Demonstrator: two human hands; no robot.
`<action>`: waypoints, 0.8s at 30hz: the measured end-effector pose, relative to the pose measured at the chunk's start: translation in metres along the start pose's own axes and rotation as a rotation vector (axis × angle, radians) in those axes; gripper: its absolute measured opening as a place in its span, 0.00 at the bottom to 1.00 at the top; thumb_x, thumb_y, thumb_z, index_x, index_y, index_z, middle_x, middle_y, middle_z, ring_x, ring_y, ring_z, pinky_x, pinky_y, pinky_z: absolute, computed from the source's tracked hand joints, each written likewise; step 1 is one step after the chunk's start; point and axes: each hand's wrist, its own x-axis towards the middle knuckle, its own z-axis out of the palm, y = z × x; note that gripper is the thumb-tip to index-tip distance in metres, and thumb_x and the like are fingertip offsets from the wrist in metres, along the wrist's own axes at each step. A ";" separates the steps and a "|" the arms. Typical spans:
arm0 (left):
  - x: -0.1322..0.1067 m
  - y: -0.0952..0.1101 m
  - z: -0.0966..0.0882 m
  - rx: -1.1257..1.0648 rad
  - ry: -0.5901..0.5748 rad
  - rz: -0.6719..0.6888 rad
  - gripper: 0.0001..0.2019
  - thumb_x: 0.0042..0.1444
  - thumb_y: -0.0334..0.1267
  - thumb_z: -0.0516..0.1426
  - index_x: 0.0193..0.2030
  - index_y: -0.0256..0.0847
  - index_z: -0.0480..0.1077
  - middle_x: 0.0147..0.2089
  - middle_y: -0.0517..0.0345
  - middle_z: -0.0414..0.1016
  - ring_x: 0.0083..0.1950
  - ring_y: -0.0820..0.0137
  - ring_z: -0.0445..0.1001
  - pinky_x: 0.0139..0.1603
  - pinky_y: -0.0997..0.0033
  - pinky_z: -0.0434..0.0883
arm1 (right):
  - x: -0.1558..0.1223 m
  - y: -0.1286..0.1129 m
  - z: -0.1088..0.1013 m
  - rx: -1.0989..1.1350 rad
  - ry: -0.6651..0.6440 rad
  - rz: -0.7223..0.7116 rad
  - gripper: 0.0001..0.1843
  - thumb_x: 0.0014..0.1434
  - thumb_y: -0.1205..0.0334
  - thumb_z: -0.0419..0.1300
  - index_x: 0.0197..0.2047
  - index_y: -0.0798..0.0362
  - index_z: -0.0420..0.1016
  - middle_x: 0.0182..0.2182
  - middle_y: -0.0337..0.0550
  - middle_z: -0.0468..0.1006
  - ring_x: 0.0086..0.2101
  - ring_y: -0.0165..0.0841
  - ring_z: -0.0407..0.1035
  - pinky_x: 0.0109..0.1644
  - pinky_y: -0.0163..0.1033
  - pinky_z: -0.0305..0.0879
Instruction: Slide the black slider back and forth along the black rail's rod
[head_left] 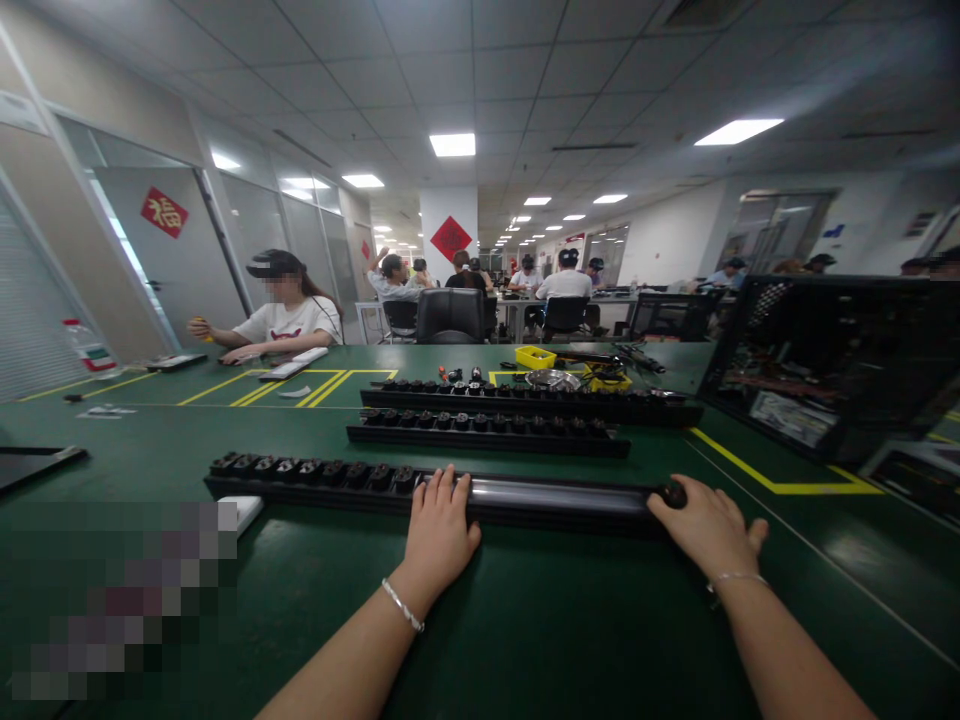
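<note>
A long black rail lies across the green table in front of me, with several black sockets set along its left half. My left hand rests on the rail's middle with its fingers stretched over it. My right hand is at the rail's right end, its fingers closed on a small black round part. Two more black rails full of sockets, one and another, lie parallel behind it.
A yellow box and a metal dish stand behind the rails. A black open computer case sits at the right. A white flat object lies left of the near rail. A person sits at the far left; others sit further back.
</note>
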 end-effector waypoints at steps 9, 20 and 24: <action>0.000 0.001 0.002 0.018 0.009 -0.007 0.29 0.50 0.43 0.52 0.60 0.42 0.54 0.64 0.49 0.54 0.64 0.58 0.49 0.62 0.54 0.47 | 0.004 0.008 0.002 0.024 0.030 -0.005 0.33 0.49 0.42 0.44 0.53 0.52 0.65 0.49 0.53 0.69 0.51 0.50 0.59 0.54 0.64 0.46; 0.000 -0.001 0.002 0.006 0.006 0.001 0.29 0.51 0.44 0.52 0.61 0.42 0.54 0.64 0.49 0.53 0.64 0.58 0.49 0.62 0.54 0.48 | 0.008 0.011 0.000 0.032 0.004 0.024 0.32 0.49 0.42 0.44 0.51 0.51 0.67 0.51 0.51 0.68 0.50 0.50 0.60 0.53 0.60 0.52; 0.000 0.000 0.001 0.000 0.002 0.003 0.29 0.51 0.44 0.51 0.60 0.42 0.54 0.64 0.49 0.53 0.65 0.59 0.49 0.62 0.55 0.48 | 0.010 0.016 0.002 0.049 0.016 0.010 0.34 0.48 0.41 0.44 0.52 0.52 0.65 0.51 0.53 0.67 0.50 0.52 0.59 0.52 0.61 0.52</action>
